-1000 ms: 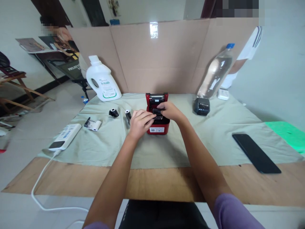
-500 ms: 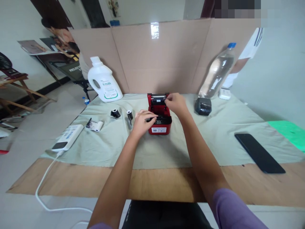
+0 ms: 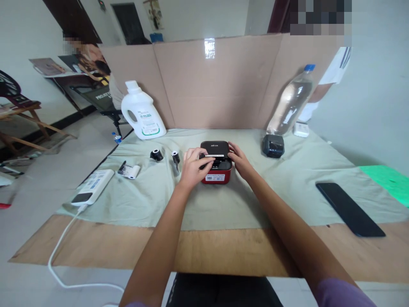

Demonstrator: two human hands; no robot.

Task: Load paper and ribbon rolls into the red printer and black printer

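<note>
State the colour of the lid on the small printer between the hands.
Black, on a red body; the head view shows the printer lid best.

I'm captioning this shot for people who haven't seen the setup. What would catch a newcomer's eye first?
The small red printer with its black lid down, mid-table on the pale green cloth, with the left hand and right hand cupping its sides. Next, the white detergent jug at the back left and the clear water bottle at the back right, both before a cardboard screen. A black phone lies at the right.
</note>
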